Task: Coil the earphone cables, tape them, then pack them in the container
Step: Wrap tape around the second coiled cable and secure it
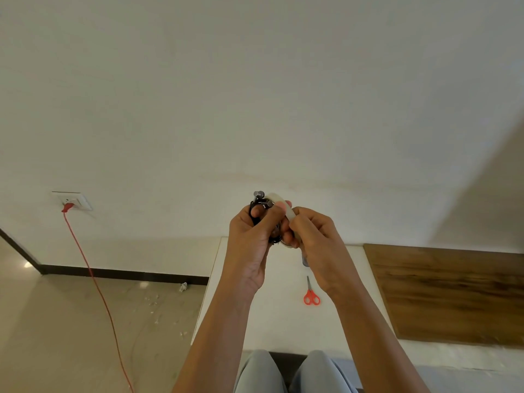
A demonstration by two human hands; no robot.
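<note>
Black earphone cable, wound into one coil (pixel 252 214), is held up in front of the wall, above the far edge of the white table (pixel 278 321). The left hand (pixel 249 245) grips it with fingers curled round the loops and the thumb pressed on the front. The coil stands roughly upright, its long axis running top to bottom, and two grey metal earbuds (pixel 259 194) stick out at the top, pointing up and away from the person. Just beside it, touching the coil, is one roll of pale tape (pixel 287 209), which the right hand (pixel 320 239) holds with curled fingers; the roll is also on edge. The two hands are close together, fingertips meeting at the coil.

One pair of red-handled scissors (pixel 311 293) lies on the table below the right wrist, blades pointing toward the wall, handles toward the person. A small grey object (pixel 305 261), too hidden to identify, sits beyond the scissors' tips. A brown wooden board (pixel 453 293) covers the table's right part. Bare white tabletop lies between the board and the table's left edge, past which is floor, where one red cord (pixel 93 279) runs up to a wall socket (pixel 72 199)
</note>
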